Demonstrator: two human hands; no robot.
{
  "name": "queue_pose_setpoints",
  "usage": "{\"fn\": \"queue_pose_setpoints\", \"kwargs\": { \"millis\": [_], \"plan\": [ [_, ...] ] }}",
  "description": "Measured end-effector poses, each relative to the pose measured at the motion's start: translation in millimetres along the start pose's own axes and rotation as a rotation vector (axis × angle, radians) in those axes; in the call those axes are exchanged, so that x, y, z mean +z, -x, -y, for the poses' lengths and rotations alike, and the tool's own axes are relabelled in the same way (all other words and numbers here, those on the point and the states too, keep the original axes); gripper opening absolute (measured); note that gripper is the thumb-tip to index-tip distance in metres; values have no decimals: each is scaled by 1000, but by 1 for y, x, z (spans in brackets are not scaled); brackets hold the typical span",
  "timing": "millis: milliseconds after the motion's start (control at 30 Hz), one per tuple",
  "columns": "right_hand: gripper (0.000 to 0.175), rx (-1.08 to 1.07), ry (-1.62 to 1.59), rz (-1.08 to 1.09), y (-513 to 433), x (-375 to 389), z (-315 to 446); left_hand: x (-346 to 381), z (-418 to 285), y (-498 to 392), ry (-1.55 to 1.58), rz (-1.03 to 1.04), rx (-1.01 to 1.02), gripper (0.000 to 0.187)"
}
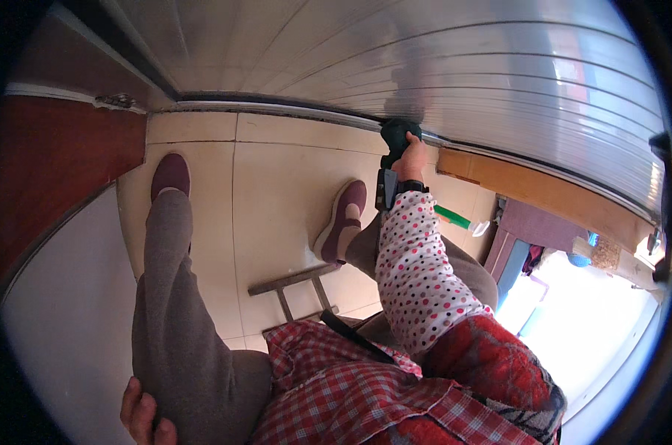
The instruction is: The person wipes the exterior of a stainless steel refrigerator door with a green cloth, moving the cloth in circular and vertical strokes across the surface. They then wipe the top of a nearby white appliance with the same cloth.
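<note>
My right hand grips a dark green object, which looks like a cloth or pad; its exact kind is unclear. It meets the lower edge of a glossy ribbed panel wall, by the dark metal track along the floor. A dark device is strapped at my right wrist, over a dotted sleeve cover. My left hand rests against my grey-trousered left leg, holding nothing visible; only its fingers show at the bottom left.
Under me is a low stool frame on the tiled floor. Beside my right forearm lies a green stick-like thing with a white end. A wooden board runs along the wall's foot. Dark red panelling stands left.
</note>
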State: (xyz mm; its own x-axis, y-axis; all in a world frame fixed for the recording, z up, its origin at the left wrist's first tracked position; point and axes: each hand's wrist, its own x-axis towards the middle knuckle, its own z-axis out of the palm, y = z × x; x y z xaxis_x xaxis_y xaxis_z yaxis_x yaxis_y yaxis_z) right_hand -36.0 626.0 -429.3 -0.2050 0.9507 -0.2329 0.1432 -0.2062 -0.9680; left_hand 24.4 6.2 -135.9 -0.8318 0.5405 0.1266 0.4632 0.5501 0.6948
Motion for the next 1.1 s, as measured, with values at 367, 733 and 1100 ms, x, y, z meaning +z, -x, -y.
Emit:
{"fn": "queue_pose_setpoints", "kwargs": {
  "millis": [367,733,1100],
  "plan": [
    [27,-2,68,242,105,77,-21,-9,-5,-6,7,94,-90,66],
    [45,-307,466,299,194,144,-40,-11,-10,-11,74,125,-106,68],
    [45,-300,539,397,298,227,-50,1,-25,-25,90,126,-130,67]
  ]
}}
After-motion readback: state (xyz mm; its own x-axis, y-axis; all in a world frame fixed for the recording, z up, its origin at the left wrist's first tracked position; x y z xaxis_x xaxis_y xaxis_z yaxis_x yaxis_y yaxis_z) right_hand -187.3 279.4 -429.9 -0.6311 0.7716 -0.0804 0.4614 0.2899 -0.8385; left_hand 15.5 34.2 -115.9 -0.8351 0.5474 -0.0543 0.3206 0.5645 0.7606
